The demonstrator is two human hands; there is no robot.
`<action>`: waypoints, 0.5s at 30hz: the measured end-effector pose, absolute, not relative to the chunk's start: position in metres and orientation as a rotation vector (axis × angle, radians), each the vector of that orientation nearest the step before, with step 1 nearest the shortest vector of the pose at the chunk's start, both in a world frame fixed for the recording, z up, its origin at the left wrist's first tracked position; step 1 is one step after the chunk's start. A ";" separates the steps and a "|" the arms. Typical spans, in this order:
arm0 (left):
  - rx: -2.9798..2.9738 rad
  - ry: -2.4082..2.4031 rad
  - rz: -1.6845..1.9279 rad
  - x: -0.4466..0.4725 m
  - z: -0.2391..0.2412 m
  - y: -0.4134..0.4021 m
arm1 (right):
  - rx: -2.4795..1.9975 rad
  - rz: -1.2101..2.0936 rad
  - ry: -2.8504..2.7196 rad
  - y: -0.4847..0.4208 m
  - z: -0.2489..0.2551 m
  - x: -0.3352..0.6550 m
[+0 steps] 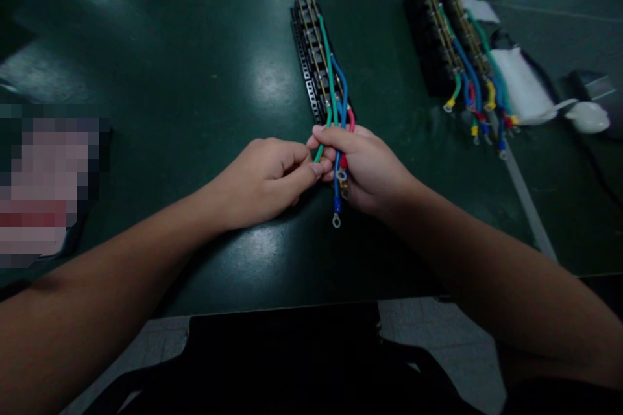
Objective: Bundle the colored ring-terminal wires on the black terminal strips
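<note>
A long black terminal block [316, 52] with metal bars lies on the green table, its near end toward me. Green, blue and red wires [344, 87] run from it into my right hand [372, 165], whose thumb and fingers are closed around them. Below that hand hangs a blue-sleeved ring terminal [336, 213], with red and yellow ones partly covered higher up. My left hand [272, 175] pinches the end of a green wire [318, 154] between thumb and forefinger. Its tip is hidden by the fingers.
Two more wired blocks [433, 39] lie side by side at the right, ring terminals toward me. Beyond them are a white pouch [523, 84], a white computer mouse [588, 117] and a dark cable. A blurred-out flat object [43, 188] lies at the left.
</note>
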State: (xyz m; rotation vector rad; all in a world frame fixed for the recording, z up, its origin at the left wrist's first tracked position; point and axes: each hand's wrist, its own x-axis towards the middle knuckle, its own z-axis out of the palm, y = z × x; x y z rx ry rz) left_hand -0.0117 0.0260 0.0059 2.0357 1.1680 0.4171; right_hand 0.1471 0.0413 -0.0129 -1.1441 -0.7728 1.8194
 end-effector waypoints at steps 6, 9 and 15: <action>2.077 1.180 0.388 -0.011 0.007 0.025 | -1.146 1.817 -0.768 0.041 -0.012 0.147; 2.090 1.194 0.392 -0.011 0.006 0.025 | -1.147 1.815 -0.771 0.041 -0.013 0.147; 2.093 1.212 0.401 -0.012 0.005 0.025 | -1.150 1.814 -0.771 0.042 -0.013 0.147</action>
